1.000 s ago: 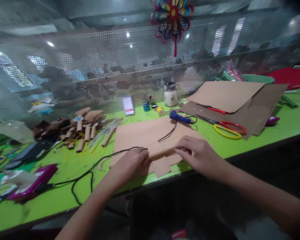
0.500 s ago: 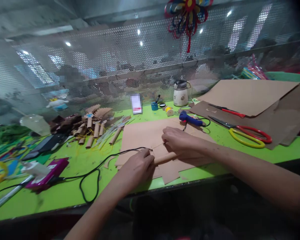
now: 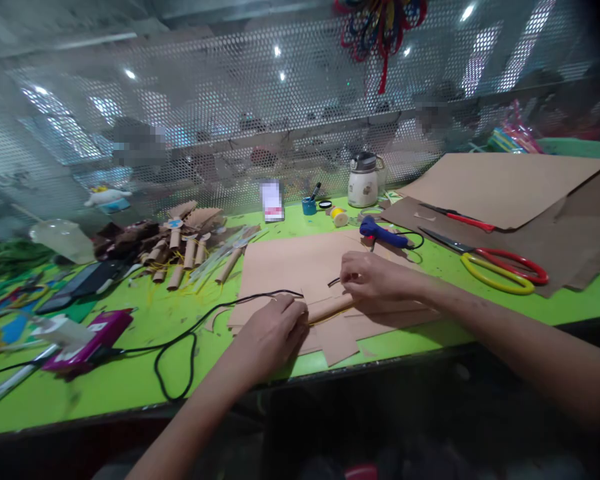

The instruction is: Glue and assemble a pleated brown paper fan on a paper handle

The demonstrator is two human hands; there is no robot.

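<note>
The paper tube [image 3: 331, 308] lies over the brown sheet [image 3: 285, 260]; your left hand [image 3: 277, 333] grips and hides its left end. Your right hand [image 3: 367, 275], fingers curled, masks the other; its hold cannot be determined.

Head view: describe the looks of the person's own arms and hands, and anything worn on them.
The left forearm and right forearm are slim and bare, with no sleeves, watch or bracelet showing. The left hand and right hand are ungloved at the grip; rings cannot be made out.
</note>
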